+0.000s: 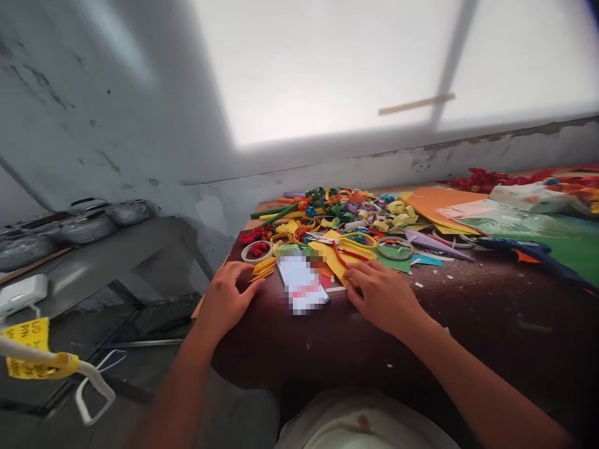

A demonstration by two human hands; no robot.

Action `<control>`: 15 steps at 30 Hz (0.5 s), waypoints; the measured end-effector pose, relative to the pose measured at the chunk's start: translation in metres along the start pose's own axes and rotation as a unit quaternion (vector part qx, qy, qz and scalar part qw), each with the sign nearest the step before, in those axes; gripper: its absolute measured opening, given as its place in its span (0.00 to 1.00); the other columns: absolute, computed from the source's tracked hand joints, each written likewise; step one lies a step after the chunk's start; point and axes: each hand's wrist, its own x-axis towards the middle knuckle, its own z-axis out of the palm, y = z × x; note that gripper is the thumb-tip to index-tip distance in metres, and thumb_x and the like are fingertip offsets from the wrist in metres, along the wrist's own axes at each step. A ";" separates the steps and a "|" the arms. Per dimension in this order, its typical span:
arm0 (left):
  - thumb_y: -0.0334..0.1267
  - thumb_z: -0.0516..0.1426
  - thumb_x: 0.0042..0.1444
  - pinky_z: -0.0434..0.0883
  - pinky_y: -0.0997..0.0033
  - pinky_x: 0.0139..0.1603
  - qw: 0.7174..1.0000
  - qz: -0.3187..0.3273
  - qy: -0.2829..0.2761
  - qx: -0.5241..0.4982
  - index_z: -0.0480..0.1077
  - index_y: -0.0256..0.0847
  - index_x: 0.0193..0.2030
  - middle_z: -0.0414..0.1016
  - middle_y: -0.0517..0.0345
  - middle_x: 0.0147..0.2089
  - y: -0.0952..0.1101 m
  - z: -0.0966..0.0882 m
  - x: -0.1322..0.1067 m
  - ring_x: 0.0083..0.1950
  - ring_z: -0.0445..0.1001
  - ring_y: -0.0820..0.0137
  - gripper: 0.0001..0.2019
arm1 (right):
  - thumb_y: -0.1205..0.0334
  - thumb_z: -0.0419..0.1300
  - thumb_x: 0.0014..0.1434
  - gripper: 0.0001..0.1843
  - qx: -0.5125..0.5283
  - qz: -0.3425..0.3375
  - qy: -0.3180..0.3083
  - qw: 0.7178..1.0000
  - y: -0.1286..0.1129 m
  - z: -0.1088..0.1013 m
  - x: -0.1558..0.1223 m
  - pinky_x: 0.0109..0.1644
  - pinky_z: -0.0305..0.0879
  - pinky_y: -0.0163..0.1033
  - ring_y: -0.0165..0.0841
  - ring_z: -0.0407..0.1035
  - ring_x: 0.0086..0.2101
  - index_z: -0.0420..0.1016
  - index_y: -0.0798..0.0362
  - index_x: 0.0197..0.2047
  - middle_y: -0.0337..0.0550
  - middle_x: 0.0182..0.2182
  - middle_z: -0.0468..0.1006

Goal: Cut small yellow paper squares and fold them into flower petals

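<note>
My left hand (229,292) rests at the table's left edge, thumb and index finger apart, beside folded yellow paper pieces (264,269). Whether its fingertips touch them I cannot tell. On the other side, my right hand (381,293) has its fingers curled together near the lower end of a yellow paper sheet (333,260) and red-handled scissors (349,251); what is in its fingers, if anything, is hidden. Between the hands lies a phone (302,284), its screen blurred out. Yellow-handled scissors (358,240) lie beyond, between two tape rolls (244,257) (395,255).
Behind them sits a heap of coloured paper strips and flowers (346,209). A blue glue gun (519,246), orange paper (433,209) and a tissue pack (538,196) lie to the right. Left of the dark table (299,349) are a bench (154,243) and a white cable (88,374).
</note>
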 end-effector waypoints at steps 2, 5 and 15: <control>0.48 0.59 0.62 0.70 0.50 0.62 0.999 0.006 -0.041 0.028 0.77 0.39 0.52 0.79 0.45 0.57 0.001 -0.003 0.005 0.58 0.75 0.52 0.18 | 0.63 0.56 0.69 0.11 0.029 -0.010 0.026 0.999 0.004 0.005 -0.005 0.53 0.68 0.48 0.44 0.73 0.49 0.81 0.51 0.43 0.46 0.49 0.83; 0.47 0.55 0.66 0.67 0.46 0.65 0.996 0.018 -0.070 0.056 0.78 0.41 0.55 0.80 0.47 0.59 0.004 -0.002 0.003 0.60 0.74 0.50 0.18 | 0.60 0.58 0.68 0.10 0.051 -0.011 0.039 0.998 0.008 0.011 -0.009 0.55 0.69 0.50 0.45 0.73 0.50 0.80 0.51 0.46 0.47 0.49 0.83; 0.47 0.53 0.68 0.68 0.46 0.63 0.995 0.000 -0.080 0.065 0.80 0.42 0.55 0.79 0.49 0.61 0.005 0.000 -0.005 0.60 0.75 0.52 0.19 | 0.56 0.58 0.68 0.10 0.065 0.014 0.056 0.996 0.011 0.018 -0.012 0.55 0.70 0.52 0.46 0.73 0.50 0.80 0.49 0.44 0.46 0.48 0.83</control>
